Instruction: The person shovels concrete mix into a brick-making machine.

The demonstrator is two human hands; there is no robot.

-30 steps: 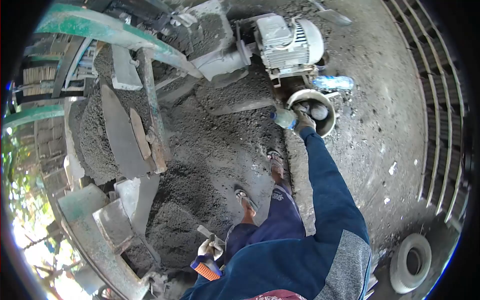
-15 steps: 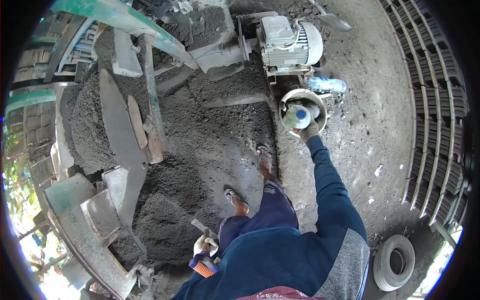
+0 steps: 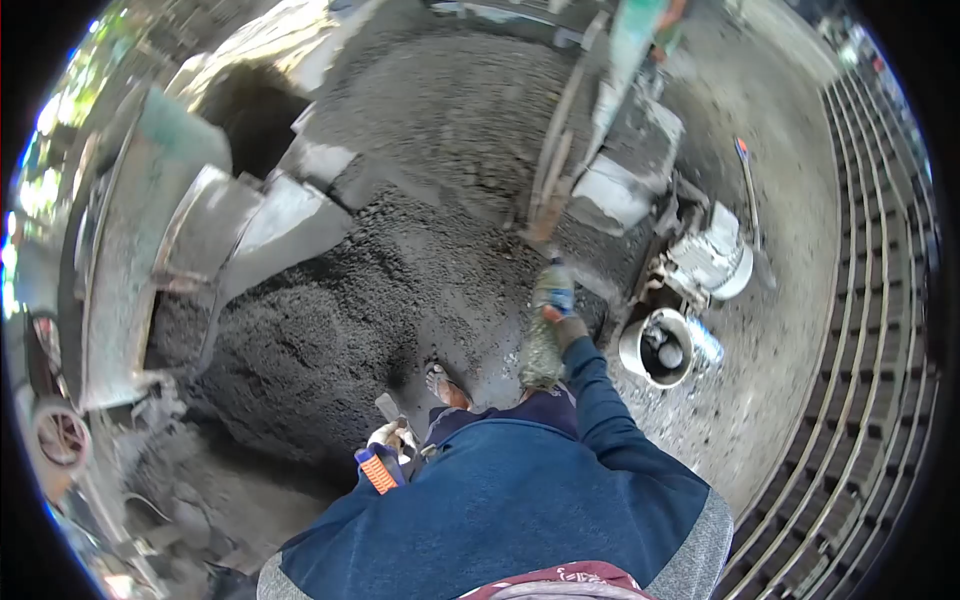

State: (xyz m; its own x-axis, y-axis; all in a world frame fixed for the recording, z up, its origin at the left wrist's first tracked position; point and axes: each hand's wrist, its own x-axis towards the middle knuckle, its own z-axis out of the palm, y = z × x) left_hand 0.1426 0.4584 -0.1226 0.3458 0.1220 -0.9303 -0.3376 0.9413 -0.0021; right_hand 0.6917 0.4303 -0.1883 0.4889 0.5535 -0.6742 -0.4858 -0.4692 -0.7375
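Note:
My right hand (image 3: 566,322), at the end of a dark blue sleeve, is wrapped round a clear plastic bottle (image 3: 553,292) in front of my right leg. The bottle looks smeared by motion. My left hand (image 3: 392,436), in a pale glove, is closed at my left side on a tool with an orange and blue handle (image 3: 379,470) and a flat grey blade (image 3: 388,407). A white bucket (image 3: 634,349) with rounded things inside stands on the ground to the right of the bottle.
A motor (image 3: 712,258) stands behind the bucket, with another plastic bottle (image 3: 706,343) beside it. A heap of dark grey material (image 3: 290,360) lies at left, near metal chutes (image 3: 150,240). A long-handled tool (image 3: 750,190) and a slatted rack (image 3: 850,330) are at right.
My right hand has lifted the bottle out of the bucket and moved it left, in front of my legs. The view has turned left. My left hand still holds the tool.

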